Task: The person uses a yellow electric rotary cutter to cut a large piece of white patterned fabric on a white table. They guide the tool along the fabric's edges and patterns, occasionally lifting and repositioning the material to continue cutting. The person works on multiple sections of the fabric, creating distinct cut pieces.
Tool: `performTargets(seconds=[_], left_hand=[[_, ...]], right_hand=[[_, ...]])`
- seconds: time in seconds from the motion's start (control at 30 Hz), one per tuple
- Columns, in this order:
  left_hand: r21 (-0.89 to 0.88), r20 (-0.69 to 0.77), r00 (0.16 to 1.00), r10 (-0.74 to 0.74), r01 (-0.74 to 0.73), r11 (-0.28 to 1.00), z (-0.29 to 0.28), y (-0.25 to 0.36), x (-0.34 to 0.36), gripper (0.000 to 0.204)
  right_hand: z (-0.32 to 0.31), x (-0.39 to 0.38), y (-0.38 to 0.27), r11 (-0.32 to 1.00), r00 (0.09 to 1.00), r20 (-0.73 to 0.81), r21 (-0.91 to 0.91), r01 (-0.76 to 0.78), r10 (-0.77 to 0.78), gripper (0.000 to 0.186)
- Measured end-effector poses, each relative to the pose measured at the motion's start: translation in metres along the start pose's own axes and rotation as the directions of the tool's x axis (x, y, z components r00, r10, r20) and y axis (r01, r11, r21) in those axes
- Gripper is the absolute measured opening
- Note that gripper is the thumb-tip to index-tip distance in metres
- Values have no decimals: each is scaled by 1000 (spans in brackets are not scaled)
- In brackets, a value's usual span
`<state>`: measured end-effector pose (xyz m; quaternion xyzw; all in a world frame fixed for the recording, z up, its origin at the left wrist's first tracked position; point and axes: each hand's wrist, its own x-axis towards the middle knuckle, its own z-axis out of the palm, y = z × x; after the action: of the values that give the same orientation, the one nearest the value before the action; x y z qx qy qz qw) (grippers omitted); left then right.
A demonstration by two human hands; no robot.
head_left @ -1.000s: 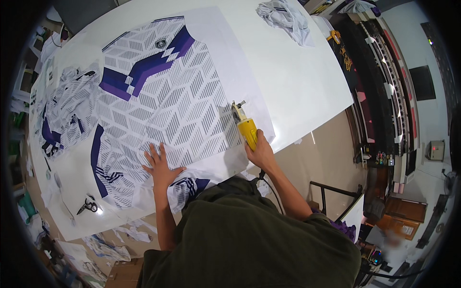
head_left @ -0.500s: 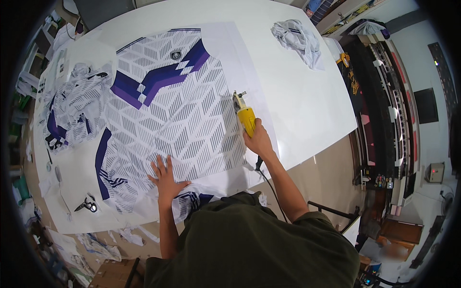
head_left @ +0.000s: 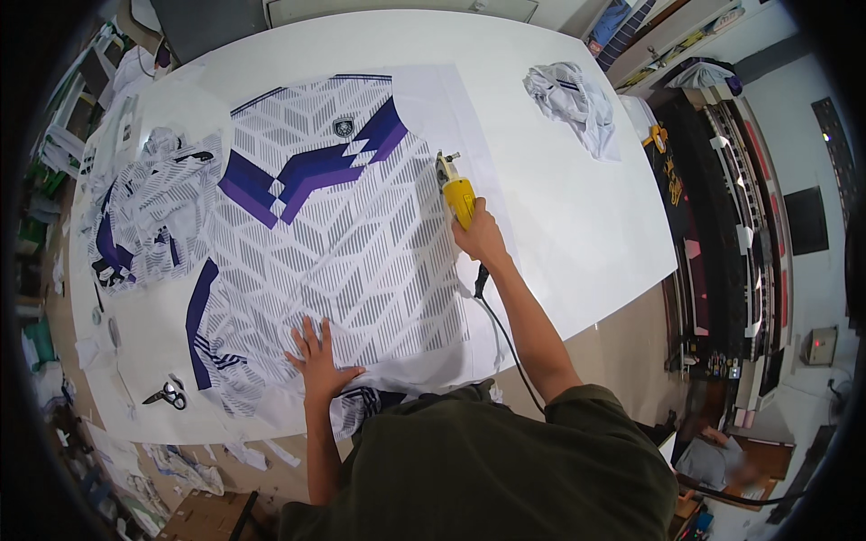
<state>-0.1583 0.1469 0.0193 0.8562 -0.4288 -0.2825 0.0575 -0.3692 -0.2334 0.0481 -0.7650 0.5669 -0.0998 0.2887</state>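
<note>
A large printed fabric panel [head_left: 352, 243], white with grey stripes, a purple zigzag band and a round crest, lies flat before me. My right hand [head_left: 479, 233] is wrapped round a yellow electric rotary cutter [head_left: 460, 199]; its metal blade head sits at the panel's right side, and a black cord trails from its rear. Fingers spread, my left hand [head_left: 324, 364] presses flat on the panel's lower left. Beside that hand a smaller striped piece with a purple edge [head_left: 200, 329] overlaps the panel.
The white table [head_left: 577, 234] carries a crumpled fabric bundle [head_left: 573, 104] at far right. A heap of patterned fabric [head_left: 158, 212] and scissors [head_left: 168, 392] lie at left. Shelved rolls [head_left: 713, 225] stand beyond the right edge. Another person [head_left: 708, 462] is at lower right. Scraps litter the floor.
The cutter in my right hand has travelled away from me along the panel's right side. My left hand stays flat on the fabric. The whole view has shifted slightly.
</note>
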Motion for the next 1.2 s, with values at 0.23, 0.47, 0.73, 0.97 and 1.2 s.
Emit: performTargets(seconds=[0.23,0.47,0.73,0.97,1.2], left_hand=[[-27,1,1000,-18,18,999,-7,6,-1,143],[-32,-13,1000,-28,27,999,-6,7,-2,144],[3,3,995,-95,95,995,-5,12,-6,156],[23,30,989,-144,143,989,-10,20,-7,161],[32,18,986,-164,163,986,-6,20,-6,163]], right_hand=[[3,55,-13,999,1000,-17,-25,24,-24,54],[0,112,-35,997,1000,19,-73,-12,13,53],[-43,143,1,977,972,146,-75,198,-186,56],[-100,153,29,965,888,414,-72,251,-201,63],[-99,186,29,943,837,489,-78,325,-248,64]])
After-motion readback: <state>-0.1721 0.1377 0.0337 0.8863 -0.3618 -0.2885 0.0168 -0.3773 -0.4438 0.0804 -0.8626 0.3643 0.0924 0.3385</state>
